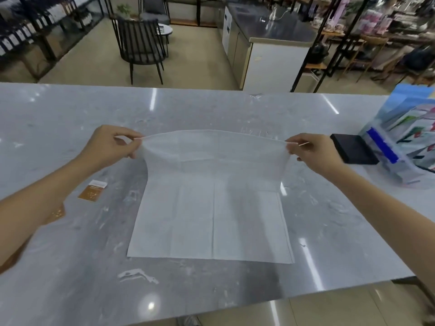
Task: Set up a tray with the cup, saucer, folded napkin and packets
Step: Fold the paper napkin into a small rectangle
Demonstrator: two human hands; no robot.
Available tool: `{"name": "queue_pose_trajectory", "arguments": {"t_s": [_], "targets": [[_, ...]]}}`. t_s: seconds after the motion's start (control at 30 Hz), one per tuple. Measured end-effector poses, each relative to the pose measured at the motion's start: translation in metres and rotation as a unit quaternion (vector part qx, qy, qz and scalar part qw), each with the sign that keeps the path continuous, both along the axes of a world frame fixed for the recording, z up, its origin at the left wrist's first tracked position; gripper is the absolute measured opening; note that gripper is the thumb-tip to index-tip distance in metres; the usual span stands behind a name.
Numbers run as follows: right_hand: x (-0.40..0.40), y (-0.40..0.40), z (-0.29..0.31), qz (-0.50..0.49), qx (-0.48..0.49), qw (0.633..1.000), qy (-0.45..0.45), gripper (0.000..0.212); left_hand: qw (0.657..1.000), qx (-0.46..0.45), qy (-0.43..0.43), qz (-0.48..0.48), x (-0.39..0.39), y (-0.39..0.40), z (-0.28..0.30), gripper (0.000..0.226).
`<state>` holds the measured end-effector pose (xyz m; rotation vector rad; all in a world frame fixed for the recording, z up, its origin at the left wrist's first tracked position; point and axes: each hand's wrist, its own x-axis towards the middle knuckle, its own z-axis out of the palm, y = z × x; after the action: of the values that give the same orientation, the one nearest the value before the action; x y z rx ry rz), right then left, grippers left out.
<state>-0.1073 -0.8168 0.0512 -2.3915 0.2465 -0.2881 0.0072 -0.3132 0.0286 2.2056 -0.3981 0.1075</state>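
Pinching the far corners of the napkin (213, 208), the left hand (110, 143) and right hand (313, 152) lift it; thin, limp and tearable, it seems best gripped at corners.

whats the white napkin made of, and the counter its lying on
Napkin: looks like thin paper tissue, matte, slightly see-through where lifted, with sharp square fold creases. Counter: seems polished grey stone or a stone-look slab, marbled with pale veins and mirroring the ceiling lights.
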Motion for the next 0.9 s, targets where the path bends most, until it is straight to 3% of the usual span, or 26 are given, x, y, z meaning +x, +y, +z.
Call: {"name": "queue_pose_trajectory", "arguments": {"t_s": [0.2, 0.43, 0.63, 0.9], "targets": [[-0.083, 0.009, -0.033, 0.011, 0.028, 0.999, -0.037, 0.008, 0.997, 0.042, -0.027, -0.059, -0.058, 0.028, -0.013, 0.019], [-0.164, 0.031, -0.092, 0.008, -0.011, 1.0, -0.003, 0.018, 0.997, 0.052, 0.006, -0.058, -0.127, 0.045, -0.069, 0.04], [-0.213, 0.043, -0.142, 0.026, -0.043, 0.996, 0.067, 0.013, 0.99, 0.102, 0.083, -0.047, -0.181, 0.055, -0.119, 0.035], [-0.229, 0.046, -0.151, 0.028, -0.049, 0.997, 0.055, 0.014, 0.985, 0.153, 0.055, -0.051, -0.203, 0.059, -0.121, 0.022]]}}
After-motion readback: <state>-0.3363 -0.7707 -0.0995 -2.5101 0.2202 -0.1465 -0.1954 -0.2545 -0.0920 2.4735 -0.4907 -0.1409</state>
